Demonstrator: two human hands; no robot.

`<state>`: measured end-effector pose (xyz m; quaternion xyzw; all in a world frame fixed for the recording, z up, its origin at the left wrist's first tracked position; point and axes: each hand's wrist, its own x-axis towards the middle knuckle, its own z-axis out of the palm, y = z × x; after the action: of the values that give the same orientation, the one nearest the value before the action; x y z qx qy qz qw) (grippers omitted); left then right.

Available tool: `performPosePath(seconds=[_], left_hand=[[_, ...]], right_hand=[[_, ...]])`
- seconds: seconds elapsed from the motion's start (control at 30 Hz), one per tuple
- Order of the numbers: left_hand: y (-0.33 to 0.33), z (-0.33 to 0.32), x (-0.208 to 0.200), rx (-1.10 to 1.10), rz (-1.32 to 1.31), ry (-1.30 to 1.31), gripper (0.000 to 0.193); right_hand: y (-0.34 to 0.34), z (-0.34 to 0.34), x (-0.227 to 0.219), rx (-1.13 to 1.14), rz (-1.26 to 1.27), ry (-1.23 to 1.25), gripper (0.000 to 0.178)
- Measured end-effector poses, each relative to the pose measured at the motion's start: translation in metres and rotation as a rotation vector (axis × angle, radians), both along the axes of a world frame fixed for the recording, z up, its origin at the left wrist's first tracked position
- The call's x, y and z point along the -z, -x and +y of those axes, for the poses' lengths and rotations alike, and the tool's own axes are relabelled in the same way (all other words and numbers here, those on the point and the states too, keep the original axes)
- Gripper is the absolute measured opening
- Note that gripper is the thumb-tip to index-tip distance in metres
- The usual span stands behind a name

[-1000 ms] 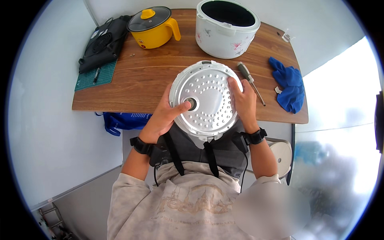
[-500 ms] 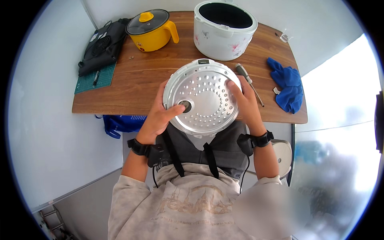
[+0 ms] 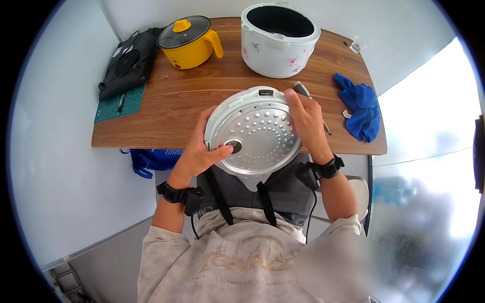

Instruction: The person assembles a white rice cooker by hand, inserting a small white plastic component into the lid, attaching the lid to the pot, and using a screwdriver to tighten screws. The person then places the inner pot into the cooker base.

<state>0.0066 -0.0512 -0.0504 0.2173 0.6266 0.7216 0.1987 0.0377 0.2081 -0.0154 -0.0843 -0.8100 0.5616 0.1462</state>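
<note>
A round rice cooker lid (image 3: 257, 146) is held over my lap at the table's front edge, its dimpled metal underside facing me and its far rim tipped up. My left hand (image 3: 201, 146) grips its left side, the thumb lying at the round hole in the metal. My right hand (image 3: 306, 118) is closed round the upper right rim, thumb near the latch slot. Beyond the lid stands the white flowered rice cooker body (image 3: 278, 48), its top uncovered and its inside dark. A screwdriver (image 3: 303, 90) lies behind my right hand, partly hidden by it.
On the wooden table (image 3: 166, 108), a yellow pot (image 3: 188, 53) with a glass lid stands back left. Beside it a black device (image 3: 126, 63) rests on a green cutting mat (image 3: 132, 101) with a pen. A blue cloth (image 3: 361, 111) lies right, a small clear container (image 3: 355, 47) behind it.
The lid has tilted, so its far rim and side wall show more. My right thumb has moved from the metal plate up to the rim near the latch slot.
</note>
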Motion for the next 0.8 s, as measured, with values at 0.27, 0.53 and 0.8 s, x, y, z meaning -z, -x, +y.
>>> performPosePath(seconds=[0.27,0.53,0.8], left_hand=[[0.001,-0.003,0.001,0.006,0.1,0.059,0.087],[0.003,-0.014,-0.02,0.081,0.111,0.14,0.096],[-0.013,0.002,-0.079,0.059,0.463,0.331,0.091]], right_hand=[[-0.005,-0.003,-0.001,0.044,0.06,-0.073,0.048],[-0.017,-0.002,-0.02,0.025,0.151,-0.131,0.037],[-0.041,-0.02,-0.042,-0.149,0.498,-0.464,0.034]])
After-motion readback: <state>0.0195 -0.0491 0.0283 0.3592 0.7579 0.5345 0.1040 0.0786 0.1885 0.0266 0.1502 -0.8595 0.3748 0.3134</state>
